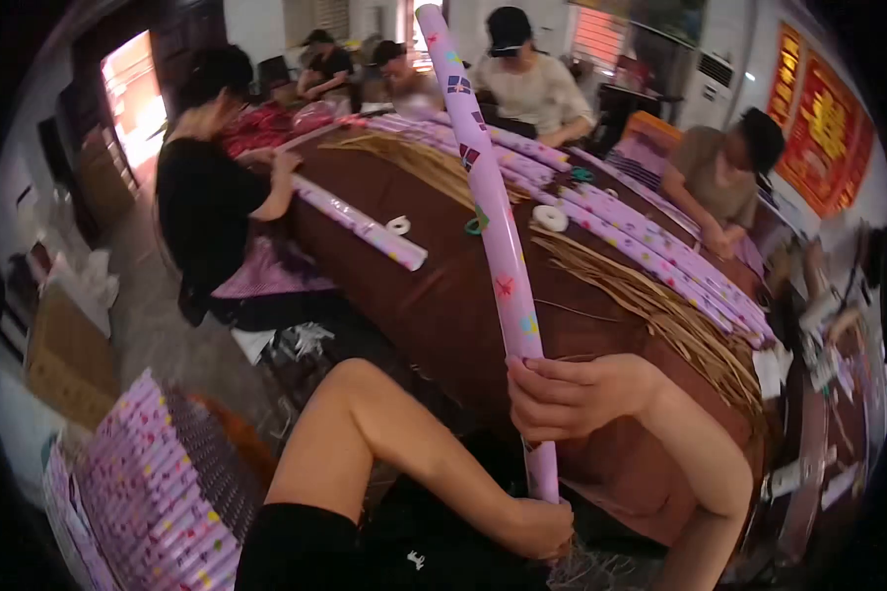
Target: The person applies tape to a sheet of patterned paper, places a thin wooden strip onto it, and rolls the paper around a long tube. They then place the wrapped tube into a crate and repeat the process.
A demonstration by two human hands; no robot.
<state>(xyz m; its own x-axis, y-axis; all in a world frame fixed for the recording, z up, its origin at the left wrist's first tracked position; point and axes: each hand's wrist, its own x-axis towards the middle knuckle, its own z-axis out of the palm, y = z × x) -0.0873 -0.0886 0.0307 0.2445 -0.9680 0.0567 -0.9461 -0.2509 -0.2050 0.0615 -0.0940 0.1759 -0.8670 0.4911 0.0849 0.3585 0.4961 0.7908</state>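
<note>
A long lilac roll of wrapping paper (498, 256), printed with small coloured motifs, stands nearly upright before me, its top leaning left. My right hand (572, 396) has its fingers wrapped around the lower part of the roll. Below it, my left hand (542, 529) is closed at the roll's bottom end, which it partly hides. Behind the roll lies a table with a brown cover (424, 305).
More patterned rolls (660, 256) and brown paper strips (650, 310) lie on the table, with white tape (550, 218) nearby. Several people work around it, one in black (207, 187) at left. A big stack of rolls (148, 483) stands at lower left.
</note>
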